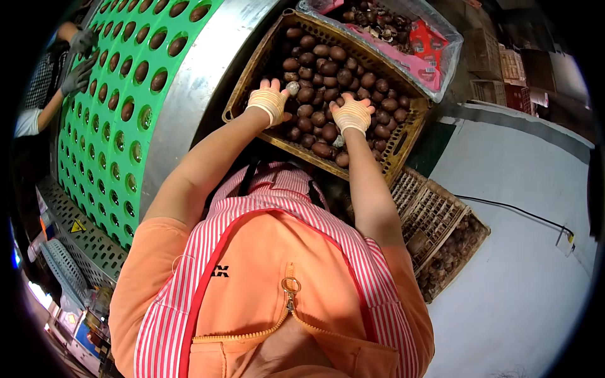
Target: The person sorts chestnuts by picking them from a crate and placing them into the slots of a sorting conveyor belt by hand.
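Left hand [270,103], in a striped fingerless glove, palm down, fingers apart, rests on brown eggs [329,131] near the crate's left wall. Right hand [351,113], same kind of glove, also palm down with fingers apart, rests on eggs further right in the same crate [403,146]; can't see what is under either palm. Hands well apart, eggs filling the gap between them, more eggs ahead of both and to the right of the right hand. One pale egg [292,88] sits just beside the left hand's fingertips, right side. Ahead and right of the right hand, just past the crate: plastic-lined bin [449,61], dark pieces and red packaging [428,50] inside. Left of the left hand: smooth metal panel [195,79], then green panel [159,104] with rows of round holes, upper rows bearing eggs, lower ones without. Far left of the left hand, another person's grey-gloved hands [77,77] are over the green panel's far edge. Behind the right hand, right of the forearm: second crate [416,195], brown items in its far end.
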Tool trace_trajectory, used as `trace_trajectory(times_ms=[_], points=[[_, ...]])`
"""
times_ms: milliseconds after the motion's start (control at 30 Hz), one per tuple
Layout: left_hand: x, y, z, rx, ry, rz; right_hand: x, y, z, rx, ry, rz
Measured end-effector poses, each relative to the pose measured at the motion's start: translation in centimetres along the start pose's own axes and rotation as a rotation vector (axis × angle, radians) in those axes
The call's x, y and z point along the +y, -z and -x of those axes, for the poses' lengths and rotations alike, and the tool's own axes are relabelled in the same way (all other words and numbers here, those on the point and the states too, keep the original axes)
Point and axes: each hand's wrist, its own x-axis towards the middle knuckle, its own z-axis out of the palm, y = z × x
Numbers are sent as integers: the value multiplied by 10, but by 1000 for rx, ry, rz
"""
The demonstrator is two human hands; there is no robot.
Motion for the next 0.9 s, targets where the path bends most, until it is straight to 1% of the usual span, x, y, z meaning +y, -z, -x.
trace_trajectory(times_ms=[67, 133, 167, 200, 267, 333, 367, 400, 467, 500, 533, 567, 633, 700, 733, 800, 833, 900], points=[[3, -4, 2, -32, 58, 49, -3, 4, 1, -12, -11, -20], [10, 4, 18, -51, 105, 67, 3, 5, 6, -2, 64, -99], [8, -3, 14, 0, 78, 67, 6, 4, 9, -1, 99, -136], [4, -19, 6, 49, 52, 68, 2, 8, 13, 0, 103, -104], [-1, -34, -6, 143, 39, 90, -3, 5, 9, -12, 70, -72], [-1, -25, -11, 104, -5, 75, -4, 3, 1, 3, 89, -58], [-6, -20, -8, 88, -9, 70, 2, -4, -4, 52, 143, -109], [-10, -24, -6, 146, -75, 86, 10, -13, -11, 62, 157, -231], [-12, -29, -4, 147, -125, 59, 18, -13, -18, -52, 160, -298], [-8, -33, -5, 127, -111, 25, 17, -8, -12, -68, 156, -328], [0, -19, 13, 90, -96, 34, 16, -5, -7, -89, 170, -371], [9, -13, 18, 4, -21, 10, 13, -5, 0, -97, 177, -362], [16, -15, 18, -46, 93, 6, 7, -2, 9, -98, 164, -346], [14, -9, 28, -88, 174, 22, -4, 5, 15, -127, 73, -333], [10, -3, 33, -95, 148, 26, -4, 5, 16, -122, 96, -324], [-4, -11, 23, -111, 14, 79, 0, 0, 12, -133, 149, -327], [-10, -9, 23, -113, -56, 105, 7, -4, 8, -133, 265, -287], [-16, -11, 18, -113, -145, 69, 11, -10, 15, -113, 336, -229]])
